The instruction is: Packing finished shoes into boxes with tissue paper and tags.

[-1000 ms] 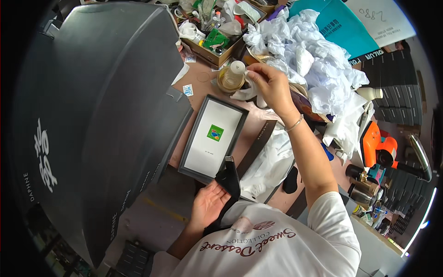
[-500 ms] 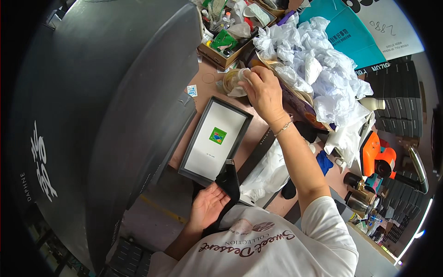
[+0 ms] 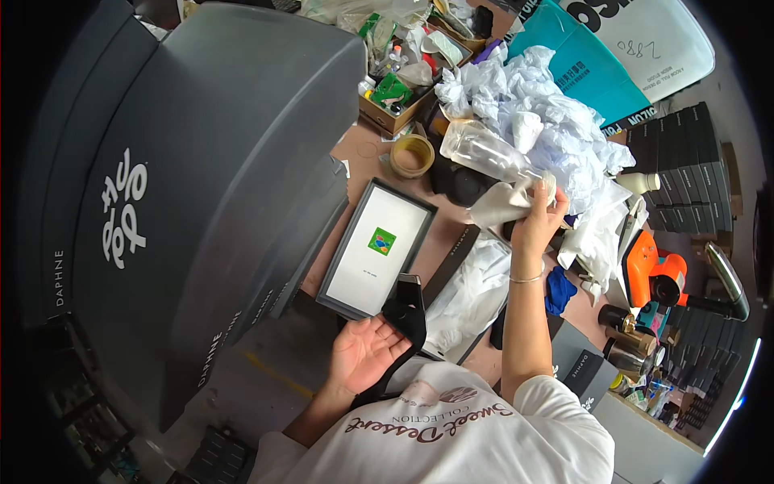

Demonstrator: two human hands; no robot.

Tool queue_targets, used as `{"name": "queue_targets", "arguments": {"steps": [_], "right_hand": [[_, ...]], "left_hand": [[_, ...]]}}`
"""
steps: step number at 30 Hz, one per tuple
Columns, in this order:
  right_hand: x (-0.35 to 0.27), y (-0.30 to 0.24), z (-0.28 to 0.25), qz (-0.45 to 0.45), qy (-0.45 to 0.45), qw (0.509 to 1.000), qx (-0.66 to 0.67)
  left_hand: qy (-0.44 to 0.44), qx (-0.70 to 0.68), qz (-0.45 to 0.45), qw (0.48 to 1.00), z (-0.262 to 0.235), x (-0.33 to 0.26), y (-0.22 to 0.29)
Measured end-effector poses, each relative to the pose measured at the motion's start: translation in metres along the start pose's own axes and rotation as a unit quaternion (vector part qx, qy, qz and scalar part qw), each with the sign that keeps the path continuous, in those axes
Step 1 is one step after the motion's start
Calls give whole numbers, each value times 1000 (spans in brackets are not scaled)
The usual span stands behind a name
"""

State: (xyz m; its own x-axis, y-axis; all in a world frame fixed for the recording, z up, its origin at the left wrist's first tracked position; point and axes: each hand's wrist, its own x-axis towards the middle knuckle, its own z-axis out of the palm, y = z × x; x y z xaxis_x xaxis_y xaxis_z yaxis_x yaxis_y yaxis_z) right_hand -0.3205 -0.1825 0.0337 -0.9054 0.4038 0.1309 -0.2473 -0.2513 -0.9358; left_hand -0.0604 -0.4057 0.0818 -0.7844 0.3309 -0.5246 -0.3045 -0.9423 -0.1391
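My right hand (image 3: pixel 538 218) is closed at the narrow end of a clear plastic bottle (image 3: pixel 484 152). The bottle is tipped over, its wide end pointing left and away from me. A crumpled white cloth (image 3: pixel 501 203) hangs from the same fingers. Palm up, my left hand (image 3: pixel 367 355) supports a glossy black shoe (image 3: pixel 405 313) with its fingertips, partly hidden behind it. The shoe is close to the near right corner of an open grey box lid (image 3: pixel 324 292) with a white inside and a green picture. A roll of tape (image 3: pixel 411 156) lies beyond the lid.
Large dark grey boxes (image 3: pixel 242 113) fill the left side. Crumpled white paper (image 3: pixel 556 121) is heaped at the far right of the table. A shoebox with white tissue (image 3: pixel 472 294) sits beside the lid. An orange heat gun (image 3: pixel 642 269) is on the right; a cluttered carton (image 3: pixel 397 117) stands behind.
My right hand has lifted the bottle and cloth from the tape roll and moved right and nearer. The bottle is now tipped. My left hand and the shoe have barely moved.
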Motion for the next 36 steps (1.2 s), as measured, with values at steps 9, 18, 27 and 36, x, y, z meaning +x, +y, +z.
{"name": "queue_targets", "arguments": {"steps": [9, 18, 27, 36], "right_hand": [[-10, 25, 88, -296, -294, 824, -383], [-10, 20, 65, -168, -327, 844, -390], [-177, -160, -89, 25, -308, 900, -308], [-226, -201, -85, -203, -224, 876, -376]], "left_hand": [[-60, 25, 16, 998, 0, -12, -5], [-46, 99, 6, 994, 9, -12, -12], [-79, 207, -44, 974, 36, -6, -35], [-88, 327, -104, 935, 54, -6, -68]]}}
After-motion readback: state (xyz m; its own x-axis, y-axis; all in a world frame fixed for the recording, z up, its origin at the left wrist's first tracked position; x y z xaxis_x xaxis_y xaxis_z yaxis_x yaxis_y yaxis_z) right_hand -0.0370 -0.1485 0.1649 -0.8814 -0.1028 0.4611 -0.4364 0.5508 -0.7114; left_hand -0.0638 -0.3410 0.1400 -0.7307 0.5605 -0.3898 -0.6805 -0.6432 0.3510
